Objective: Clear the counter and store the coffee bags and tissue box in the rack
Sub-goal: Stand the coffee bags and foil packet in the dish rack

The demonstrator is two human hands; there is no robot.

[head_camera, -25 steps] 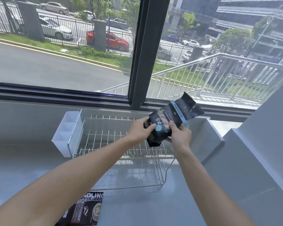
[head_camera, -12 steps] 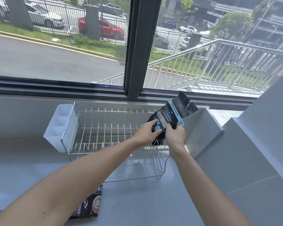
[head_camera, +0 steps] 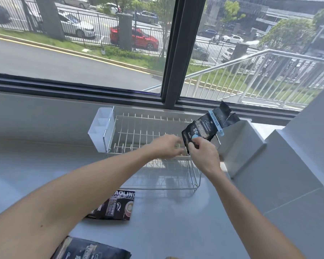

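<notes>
A black coffee bag [head_camera: 204,128] with a blue clip across its top stands tilted at the right end of the wire rack [head_camera: 138,131]. My right hand [head_camera: 202,152] pinches its lower left corner. My left hand [head_camera: 166,146] hovers just left of the bag over the rack's upper tier, fingers apart and holding nothing. A second black coffee bag [head_camera: 118,205] lies flat on the counter in front of the rack. A third black bag [head_camera: 90,249] lies at the bottom edge, partly under my left forearm. No tissue box is in sight.
A white plastic caddy [head_camera: 100,128] hangs on the rack's left end. The grey counter [head_camera: 176,221] runs along a window sill. A raised grey ledge [head_camera: 251,156] and stepped wall close off the right side.
My left hand has let go of the clipped bag and drawn slightly left. The bag has sunk to the rack's right end, held only by my right hand. The camera has tilted down.
</notes>
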